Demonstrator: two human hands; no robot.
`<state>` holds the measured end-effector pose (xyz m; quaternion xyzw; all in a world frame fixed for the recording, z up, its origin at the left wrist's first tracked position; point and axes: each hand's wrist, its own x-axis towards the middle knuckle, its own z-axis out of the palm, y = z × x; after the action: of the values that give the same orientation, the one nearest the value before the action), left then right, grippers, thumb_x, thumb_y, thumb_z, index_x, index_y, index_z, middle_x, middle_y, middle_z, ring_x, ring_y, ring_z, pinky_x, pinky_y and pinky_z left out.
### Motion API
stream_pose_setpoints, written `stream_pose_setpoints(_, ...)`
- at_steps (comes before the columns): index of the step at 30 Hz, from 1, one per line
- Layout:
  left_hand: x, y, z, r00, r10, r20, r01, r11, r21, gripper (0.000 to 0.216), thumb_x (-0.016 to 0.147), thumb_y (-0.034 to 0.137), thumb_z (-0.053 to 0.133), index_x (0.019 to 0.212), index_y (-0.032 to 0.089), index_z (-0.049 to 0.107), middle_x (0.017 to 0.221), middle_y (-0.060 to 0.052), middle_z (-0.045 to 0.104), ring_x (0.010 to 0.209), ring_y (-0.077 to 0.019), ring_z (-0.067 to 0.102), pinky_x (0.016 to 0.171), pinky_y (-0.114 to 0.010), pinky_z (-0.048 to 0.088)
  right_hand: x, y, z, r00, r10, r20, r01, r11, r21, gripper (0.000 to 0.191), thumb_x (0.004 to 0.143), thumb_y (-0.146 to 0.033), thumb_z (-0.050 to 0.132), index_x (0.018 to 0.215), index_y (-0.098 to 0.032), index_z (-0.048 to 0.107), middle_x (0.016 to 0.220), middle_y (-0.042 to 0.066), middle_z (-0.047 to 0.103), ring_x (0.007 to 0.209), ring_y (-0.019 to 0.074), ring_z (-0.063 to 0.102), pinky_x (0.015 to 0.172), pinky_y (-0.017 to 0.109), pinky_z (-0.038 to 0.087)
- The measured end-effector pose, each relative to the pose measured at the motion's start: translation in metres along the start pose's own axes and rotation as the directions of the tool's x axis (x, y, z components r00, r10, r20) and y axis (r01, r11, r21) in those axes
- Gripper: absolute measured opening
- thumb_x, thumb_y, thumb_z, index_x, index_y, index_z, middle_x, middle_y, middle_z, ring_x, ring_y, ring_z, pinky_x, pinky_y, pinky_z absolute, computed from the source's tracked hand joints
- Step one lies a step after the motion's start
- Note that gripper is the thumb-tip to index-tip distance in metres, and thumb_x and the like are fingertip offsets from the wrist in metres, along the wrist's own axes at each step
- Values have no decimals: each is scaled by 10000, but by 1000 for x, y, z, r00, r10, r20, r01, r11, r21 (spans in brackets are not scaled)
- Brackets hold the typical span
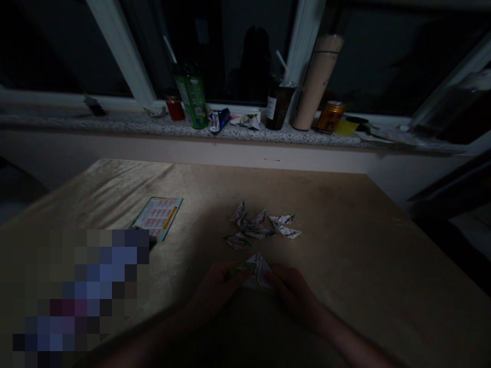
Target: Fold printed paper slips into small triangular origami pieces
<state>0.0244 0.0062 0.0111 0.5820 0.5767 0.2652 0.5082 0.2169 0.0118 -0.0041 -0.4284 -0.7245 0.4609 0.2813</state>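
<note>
Between my two hands is a folded piece of printed paper (pixel 256 270), with a peak pointing away from me and some green print on its left side. My left hand (pixel 217 283) grips its left edge, thumb on top. The right edge is pinched by my right hand (pixel 289 286). Just beyond the paper lie several small folded paper pieces (pixel 251 225) with pointed ends, loosely grouped on the brown table (pixel 337 245). Another pair of folded pieces (pixel 284 225) sits at the right of that group. The light is dim, so fingertip detail is hard to make out.
A printed card (pixel 159 217) lies at the left, beside a pixelated patch. Along the granite windowsill (pixel 245 134) stand a green bottle (pixel 195 97), a red jar (pixel 175 108), a dark cup with a straw (pixel 278 107), a tall pink flask (pixel 316 84) and an orange can (pixel 330 116).
</note>
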Motion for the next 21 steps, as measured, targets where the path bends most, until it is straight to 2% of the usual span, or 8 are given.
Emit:
stream_pose_setpoints(5, 1, -5, 0, 998, 32, 45, -31, 999, -31, 366, 833, 434, 477, 812, 130, 681, 666, 4, 602, 623, -148, 496, 546, -204, 357, 1, 2, -1, 998, 48, 33, -51, 994, 98, 432, 895, -499, 338, 595, -189, 364, 581, -37, 321, 530, 101, 298, 490, 230, 260)
stream_pose_setpoints(11, -1, -3, -1, 993, 13, 119, 1, 993, -117, 354, 848, 424, 460, 847, 139, 670, 719, -2, 634, 634, -146, 522, 558, -206, 375, 2, 5, 0, 984, 123, -126, -109, 987, 117, 470, 834, -560, 405, 554, -183, 383, 550, -36, 317, 530, 104, 288, 482, 231, 250)
stream_pose_setpoints(17, -2, -4, -2, 998, -7, 63, 14, 995, -96, 369, 850, 437, 451, 906, 156, 683, 825, -22, 671, 786, -200, 569, 675, -248, 422, 4, 5, -1, 975, 138, -174, -115, 984, 133, 457, 834, -542, 406, 554, -181, 396, 553, -29, 327, 533, 109, 304, 485, 232, 272)
stream_pose_setpoints(21, -1, -6, -4, 1000, -25, 5, 25, 996, -82, 376, 847, 445, 450, 956, 172, 684, 920, -21, 682, 900, -226, 567, 760, -269, 429, 4, 6, -2, 971, 160, -178, -125, 973, 196, 442, 835, -526, 426, 576, -169, 458, 560, -25, 359, 530, 110, 330, 488, 230, 296)
